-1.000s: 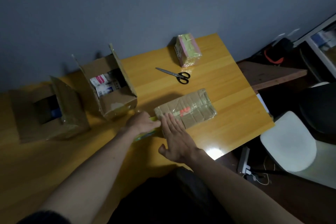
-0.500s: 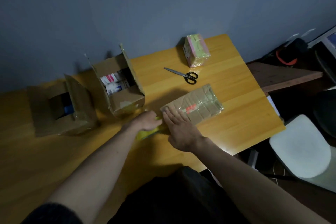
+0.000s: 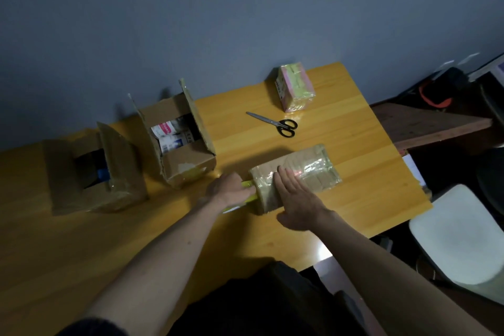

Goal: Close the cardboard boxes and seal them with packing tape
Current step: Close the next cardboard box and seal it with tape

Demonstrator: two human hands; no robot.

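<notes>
Right hand [image 3: 296, 199] lies flat on the taped box [image 3: 294, 176] mid-bench, left hand [image 3: 229, 189] has its grip round a yellow tape roll [image 3: 249, 191] at the box's end: press down firmly, pull tape taut and straight, smooth out wrinkles.

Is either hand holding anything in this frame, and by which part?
The left hand grips a yellow-green tape roll at the taped box's near end; which part cannot be told. The right hand holds nothing, lying flat on that box.
</notes>
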